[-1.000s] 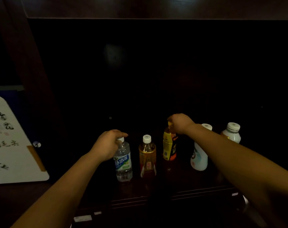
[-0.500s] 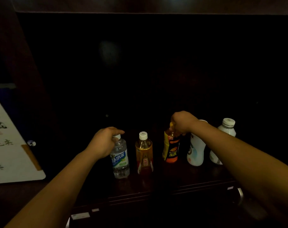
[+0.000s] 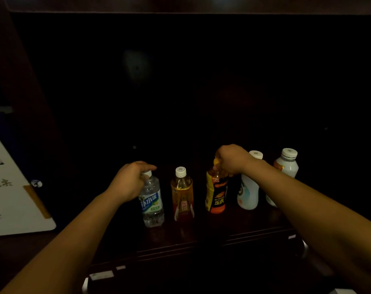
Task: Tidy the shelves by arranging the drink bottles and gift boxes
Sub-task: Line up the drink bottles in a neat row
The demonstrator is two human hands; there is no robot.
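**Q:** What is the state of each hand?

**A:** The left hand (image 3: 130, 181) grips the clear water bottle (image 3: 151, 205) at cap and neck. The right hand (image 3: 233, 160) closes round the top of the orange-labelled bottle (image 3: 216, 195). Both bottles stand upright in one row near the front edge of the shelf (image 3: 201, 235).

**Q:** What are the failure risks?

**A:** Both grips sit high. A sideways push is therefore likely to tip a bottle rather than slide it. The amber tea bottle (image 3: 182, 196) stands between the two held bottles, near each, and either may knock it. With the row near the front edge, a toppled bottle may roll off.

**Q:** What are the obstructions and surroundings?

**A:** The right forearm crosses in front of the white bottle (image 3: 247, 194) and partly covers the white-capped bottle (image 3: 287, 164) toward the right end. Withdrawing the arm may brush both. A white lettered board (image 3: 15, 200) lies beyond the shelf's left end. The rear of the shelf is too dark to inspect. No gift boxes are visible.
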